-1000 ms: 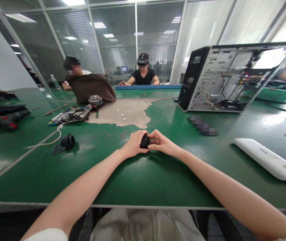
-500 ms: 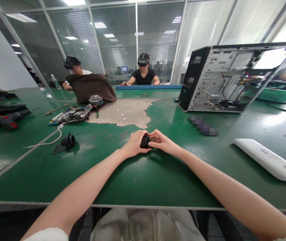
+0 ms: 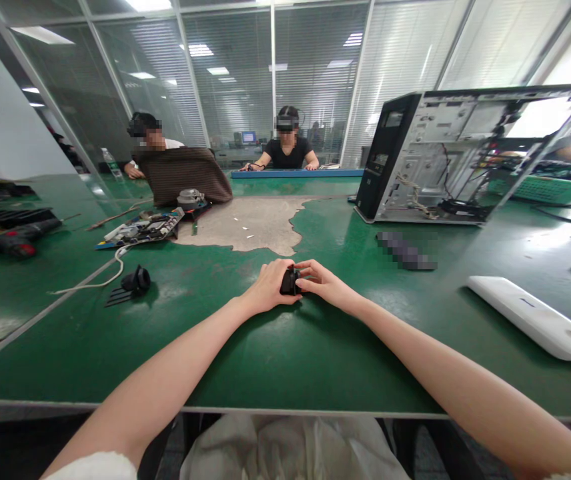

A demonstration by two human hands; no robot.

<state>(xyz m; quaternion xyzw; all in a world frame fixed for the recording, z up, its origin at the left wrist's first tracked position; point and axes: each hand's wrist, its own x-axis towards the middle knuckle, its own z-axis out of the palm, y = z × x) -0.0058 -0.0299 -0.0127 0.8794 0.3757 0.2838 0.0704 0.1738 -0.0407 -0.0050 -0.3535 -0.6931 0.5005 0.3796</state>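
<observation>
Mid-frame, over the green surface [image 3: 265,363], my left fingers [image 3: 281,265] clamp a small black part [image 3: 288,283] while my right fingers [image 3: 311,285] pinch its right side; this seems a two-handed working step, next calling for steady left support.

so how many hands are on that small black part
2: the left hand wraps around the left side of the small black part, and the right hand is at its right side. No other hand shows there.
</observation>
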